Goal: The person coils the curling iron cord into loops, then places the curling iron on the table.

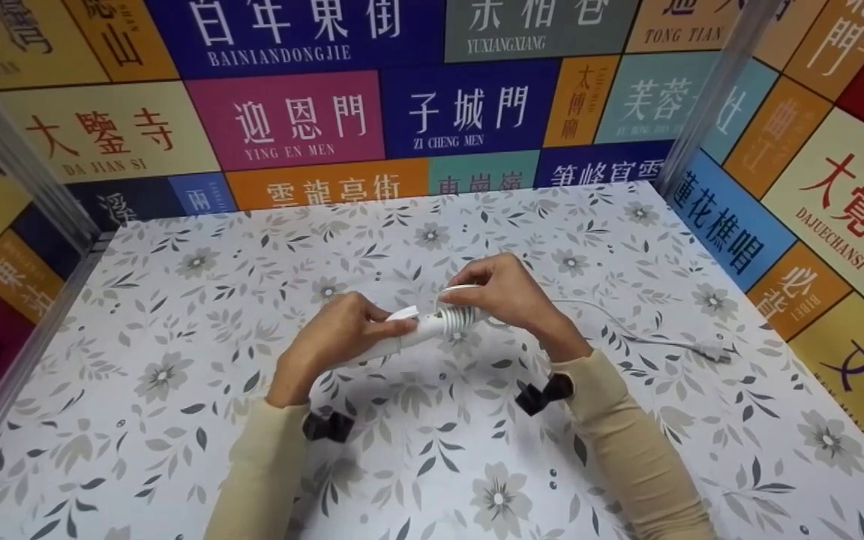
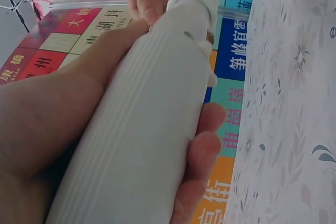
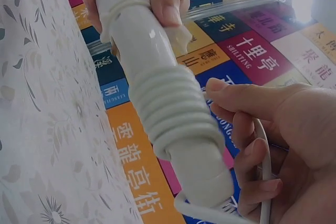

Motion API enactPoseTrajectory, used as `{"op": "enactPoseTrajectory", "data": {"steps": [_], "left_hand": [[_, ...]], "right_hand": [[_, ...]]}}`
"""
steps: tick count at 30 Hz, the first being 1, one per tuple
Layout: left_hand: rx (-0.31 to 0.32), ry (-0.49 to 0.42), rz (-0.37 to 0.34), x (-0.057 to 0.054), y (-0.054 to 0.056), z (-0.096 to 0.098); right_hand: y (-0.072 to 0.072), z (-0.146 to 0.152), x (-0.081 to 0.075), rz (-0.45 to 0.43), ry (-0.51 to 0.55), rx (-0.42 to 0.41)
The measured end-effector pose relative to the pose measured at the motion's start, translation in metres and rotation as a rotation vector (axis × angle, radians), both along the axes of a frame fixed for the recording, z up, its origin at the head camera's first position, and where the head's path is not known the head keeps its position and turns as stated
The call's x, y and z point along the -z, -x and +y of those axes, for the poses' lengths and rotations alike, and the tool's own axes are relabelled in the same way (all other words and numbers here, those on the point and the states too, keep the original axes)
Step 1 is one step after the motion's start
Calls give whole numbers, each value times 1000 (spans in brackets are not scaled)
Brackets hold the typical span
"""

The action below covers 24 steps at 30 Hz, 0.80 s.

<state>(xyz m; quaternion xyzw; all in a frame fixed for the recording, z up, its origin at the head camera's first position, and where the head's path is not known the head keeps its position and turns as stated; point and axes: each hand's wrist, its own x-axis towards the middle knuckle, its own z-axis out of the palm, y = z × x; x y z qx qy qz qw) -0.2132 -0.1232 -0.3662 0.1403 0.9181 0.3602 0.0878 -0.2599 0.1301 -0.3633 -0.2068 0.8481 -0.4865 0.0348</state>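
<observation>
The left hand (image 1: 353, 328) grips one white appliance (image 2: 136, 103) above the tabletop's (image 1: 409, 480) middle while the right hand (image 1: 505, 292) holds its one cord (image 3: 266, 182), apparently winding or unwinding it, which calls for circling the coiled end; one plug (image 1: 715, 351) lies right.
</observation>
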Motion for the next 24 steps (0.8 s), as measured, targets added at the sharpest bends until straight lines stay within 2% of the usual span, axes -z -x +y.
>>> {"op": "enactPoseTrajectory", "data": {"steps": [3,14,24], "left_hand": [[-54,5,6,1,1,0],[-186,-20,43,4,6,1],[-299,-58,164,0,6,1]], "right_hand": [[-2,-1,-1,25,0,-14],[-3,-2,-2,72,42,-65],[-3,-2,-2,43,117,-124]]}}
